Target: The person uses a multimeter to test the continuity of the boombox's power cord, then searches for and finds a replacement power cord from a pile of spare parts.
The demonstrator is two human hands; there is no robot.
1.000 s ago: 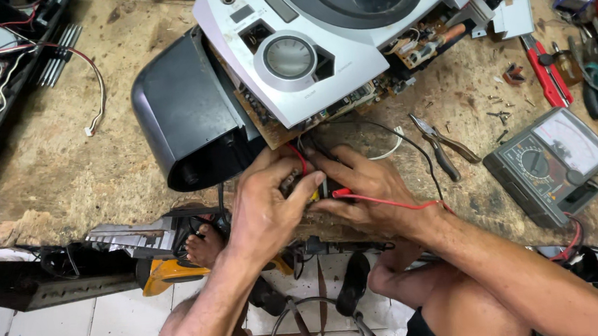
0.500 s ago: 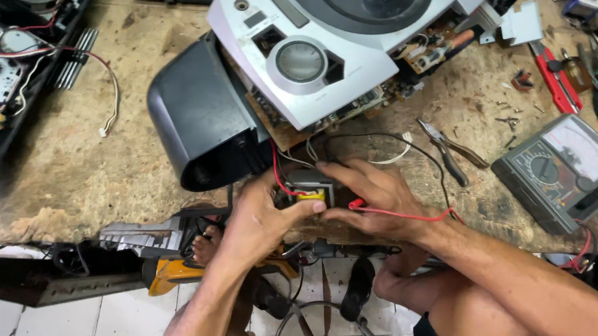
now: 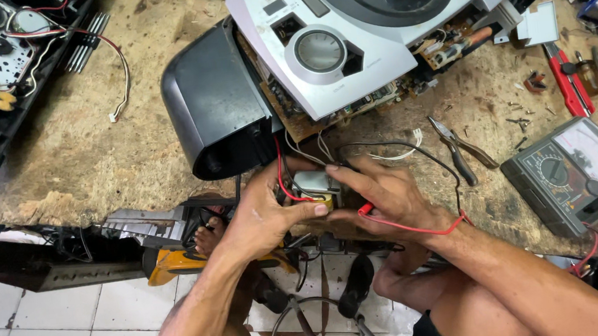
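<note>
Worn wooden bench (image 3: 82,158) spreads out beyond the fingers on every side. Opened silver-and-black stereo (image 3: 346,48) lies tilted just past the fingertips, circuit boards exposed along its near edge. Analog multimeter (image 3: 574,169) sits well off to the right of the right hand's knuckles, dial face up. Pliers (image 3: 460,150) lie between the meter and the right fingers.

Left hand (image 3: 264,218): fingers curled and pressed against the left side of a small transformer (image 3: 313,188), thumb underneath, pinching it. Right hand (image 3: 388,196): fingers closed over the transformer's right side, fingertips on top; a red probe tip (image 3: 365,210) shows just under the thumb, pinched there. Transformer sits between both sets of fingers, at the bench's near edge. Red lead (image 3: 412,229) loops from the probe around the right wrist. Thin red wire (image 3: 282,180) crosses the left fingers up into the stereo.
</note>
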